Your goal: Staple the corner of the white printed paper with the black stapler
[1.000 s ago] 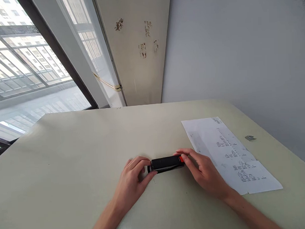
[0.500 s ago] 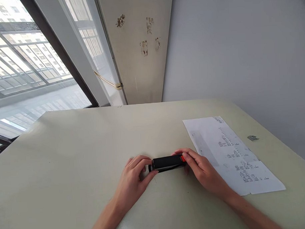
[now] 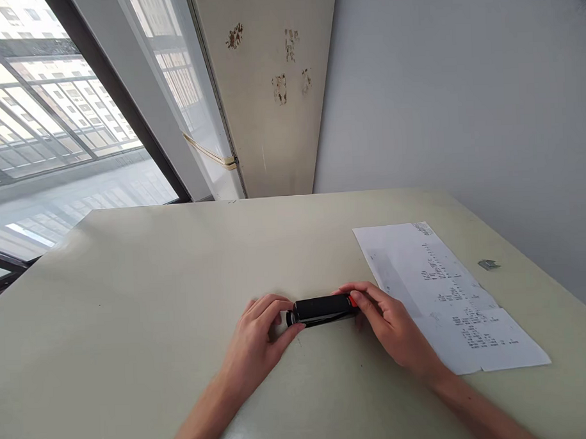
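Note:
A short black cylinder with a red part at its right end (image 3: 322, 306) lies sideways on the table, or just above it; I cannot tell which. Its exact kind is not clear. A thin dark strip runs along its lower side, with a paler band near the left end. My left hand (image 3: 258, 336) grips the left end, thumb below and fingers above. At the right end, my right hand (image 3: 387, 322) is closed around the cylinder with its thumb by the red part. The fingertips partly cover both ends.
A printed sheet of paper (image 3: 405, 267) lies on the pale table (image 3: 179, 268), partly beneath my right forearm. Farther right is a small grey-green scrap (image 3: 489, 264). Behind the table stand a grey wall (image 3: 437, 80), a stained panel (image 3: 266, 137) and a window (image 3: 53, 106) at left.
The whole view has shifted slightly. Both hands keep the same grip on the black cylinder, with no clear movement of it on the table.

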Tool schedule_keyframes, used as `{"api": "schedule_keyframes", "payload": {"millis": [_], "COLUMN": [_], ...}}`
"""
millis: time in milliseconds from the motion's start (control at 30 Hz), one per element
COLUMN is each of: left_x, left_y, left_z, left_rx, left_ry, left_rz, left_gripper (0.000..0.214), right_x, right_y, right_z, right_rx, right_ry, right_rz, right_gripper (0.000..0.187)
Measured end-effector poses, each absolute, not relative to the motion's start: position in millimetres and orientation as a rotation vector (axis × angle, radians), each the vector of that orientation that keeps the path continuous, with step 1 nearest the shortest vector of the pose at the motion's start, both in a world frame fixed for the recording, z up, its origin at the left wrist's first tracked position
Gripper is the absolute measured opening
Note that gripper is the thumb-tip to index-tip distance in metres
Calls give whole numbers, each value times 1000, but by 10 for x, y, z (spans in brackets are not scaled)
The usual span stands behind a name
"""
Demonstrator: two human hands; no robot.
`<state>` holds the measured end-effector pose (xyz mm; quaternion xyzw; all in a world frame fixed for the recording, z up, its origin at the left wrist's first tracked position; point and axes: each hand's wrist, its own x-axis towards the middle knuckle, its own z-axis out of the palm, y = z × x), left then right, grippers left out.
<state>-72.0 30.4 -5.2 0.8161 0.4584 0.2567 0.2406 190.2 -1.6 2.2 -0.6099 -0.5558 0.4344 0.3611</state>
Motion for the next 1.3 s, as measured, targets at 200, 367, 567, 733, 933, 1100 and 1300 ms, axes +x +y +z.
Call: {"api": "schedule_keyframes", "payload": {"millis": [200,367,567,733,933,1100,1300], "left_x": [-741,-748,-753,-734,-724,-729,-716], "left_y": [304,297,308,314,313,298,286], "left_z": [-59,-74,-84,-33,-10,-12,85], "left_rx": [2178,2155,2165,2198,2191,2147,1884], "left_ry": [1267,1264,1252,1217,1202,1186,1176], "left_rz": [723,751,756,791,786,758,746], "left_gripper": [22,22,20,17,20,20,23], "right_x": [1887,1875,1900,1907,1874,1865,1857], "right_y": [-29,-35,-31,-48,-67,-69,-88], "right_z": [9,1,-7,16,21,-12,87], "right_rx": [-1566,-1571,-1585,-1578,-1478,-1454,-1460], "right_ry": [-1422,-1445,-1442,-1492,-1672,-1712,-1472], "right_rz": [1093,1075,1107,1114,1059,994,1222], "right_gripper": [48,51,50,50,39,23,34]}}
